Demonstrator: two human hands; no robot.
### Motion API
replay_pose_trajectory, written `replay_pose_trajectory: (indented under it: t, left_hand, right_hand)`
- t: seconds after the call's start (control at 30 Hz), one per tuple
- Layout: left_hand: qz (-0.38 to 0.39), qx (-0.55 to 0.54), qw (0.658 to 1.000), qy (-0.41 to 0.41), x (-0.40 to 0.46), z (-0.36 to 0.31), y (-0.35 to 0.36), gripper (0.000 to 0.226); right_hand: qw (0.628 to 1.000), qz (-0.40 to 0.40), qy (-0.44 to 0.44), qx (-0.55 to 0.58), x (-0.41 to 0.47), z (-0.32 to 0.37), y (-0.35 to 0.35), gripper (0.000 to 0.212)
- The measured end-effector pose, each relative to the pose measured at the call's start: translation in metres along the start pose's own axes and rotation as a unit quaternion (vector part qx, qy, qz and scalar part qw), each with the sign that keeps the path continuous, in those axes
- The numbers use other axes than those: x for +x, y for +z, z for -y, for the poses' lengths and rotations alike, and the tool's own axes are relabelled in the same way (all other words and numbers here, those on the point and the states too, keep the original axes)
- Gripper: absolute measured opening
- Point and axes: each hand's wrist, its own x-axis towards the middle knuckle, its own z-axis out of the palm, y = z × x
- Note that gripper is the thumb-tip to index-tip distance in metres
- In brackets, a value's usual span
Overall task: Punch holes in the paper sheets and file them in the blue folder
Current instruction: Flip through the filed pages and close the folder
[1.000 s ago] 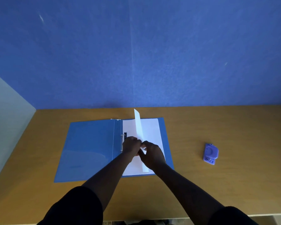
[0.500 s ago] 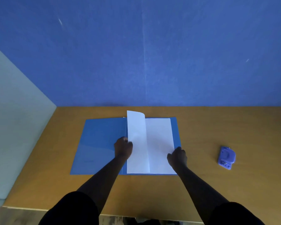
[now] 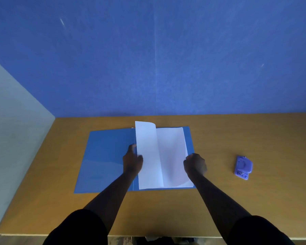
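Observation:
The blue folder [image 3: 104, 160] lies open on the wooden desk. White paper sheets [image 3: 173, 156] rest on its right half, and the top sheet [image 3: 147, 156] curls up and over toward the spine. My left hand [image 3: 132, 161] sits at the spine, its fingers on the left edge of that curled sheet. My right hand [image 3: 194, 164] is at the right edge of the sheets, fingers curled; whether it pinches the paper is hidden. The ring mechanism is covered by the paper. The purple hole punch [image 3: 243, 167] lies to the right, apart from both hands.
The wooden desk [image 3: 254, 200] ends at a blue wall [image 3: 166, 68] behind and a pale panel [image 3: 12, 129] on the left. Its front edge runs just below my forearms.
My hands were together over the sheets near the spine; the right hand has moved out to the sheets' right edge. The upright sheet now curls lower over the spine.

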Motion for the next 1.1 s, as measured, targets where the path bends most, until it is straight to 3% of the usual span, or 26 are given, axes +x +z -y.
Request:
replay_pose_trajectory:
  t: [0.1, 0.3, 0.4, 0.5, 0.67, 0.9, 1.1]
  left_hand:
    - [0.015, -0.001, 0.999, 0.048, -0.002, 0.003, 0.003, 0.065]
    - [0.075, 0.072, 0.989, 0.108, 0.004, 0.004, 0.015, 0.019]
    - [0.124, 0.038, 0.989, 0.068, 0.001, -0.009, 0.019, 0.044]
    - [0.120, 0.006, 0.992, 0.039, 0.004, -0.011, 0.021, 0.046]
    - [0.078, 0.050, 0.995, 0.021, 0.007, -0.010, 0.009, 0.026]
    - [0.042, 0.082, 0.995, 0.025, 0.015, 0.004, -0.009, 0.022]
    - [0.039, 0.084, 0.995, 0.028, 0.012, 0.008, -0.012, 0.028]
  right_hand:
    - [0.998, -0.038, -0.036, -0.036, -0.012, 0.010, -0.002, 0.023]
    - [0.978, -0.026, -0.198, -0.064, -0.048, 0.040, 0.005, 0.026]
    - [0.951, -0.035, -0.296, -0.079, -0.065, 0.050, 0.018, 0.030]
    - [0.940, -0.002, -0.336, -0.063, -0.072, 0.053, 0.030, 0.036]
    - [0.961, 0.055, -0.265, 0.050, -0.058, 0.042, 0.025, 0.028]
    - [0.996, 0.036, -0.039, -0.067, -0.021, -0.012, 0.024, 0.043]
    - [0.998, 0.032, 0.040, -0.022, -0.015, -0.024, 0.035, 0.047]
